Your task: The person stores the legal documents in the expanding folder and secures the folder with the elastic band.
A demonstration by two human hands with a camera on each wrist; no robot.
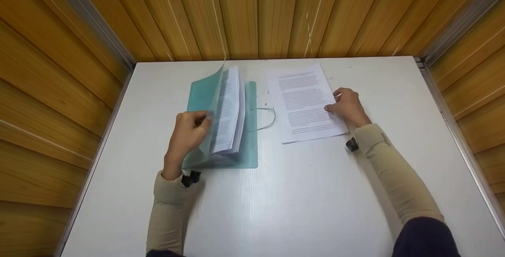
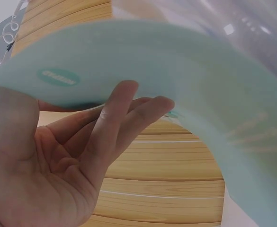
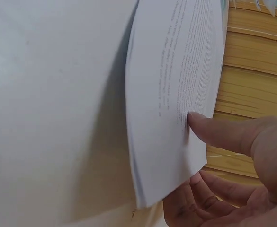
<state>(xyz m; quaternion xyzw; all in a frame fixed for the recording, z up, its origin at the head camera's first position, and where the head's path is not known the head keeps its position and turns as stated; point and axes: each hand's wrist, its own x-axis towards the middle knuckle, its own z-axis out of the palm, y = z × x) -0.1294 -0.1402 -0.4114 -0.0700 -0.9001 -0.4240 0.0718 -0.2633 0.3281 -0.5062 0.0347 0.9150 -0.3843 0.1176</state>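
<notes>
A white table (image 1: 307,209) spreads beneath the left hand (image 1: 187,133) and right hand (image 1: 349,107). Beyond both rises a back wall (image 1: 272,16) of yellow-brown planks; similar planks form a side wall (image 1: 47,91) left of the left hand and another (image 1: 469,67) right of the right hand. Grey posts (image 1: 98,20) mark the corners. In the left wrist view, a coiled white cable (image 2: 5,37) shows above and left of that hand's fingers.

On the table (image 1: 292,202), the folder (image 1: 203,95) (papers (image 1: 229,119) inside it) lies left of the paper stack (image 1: 305,107).
</notes>
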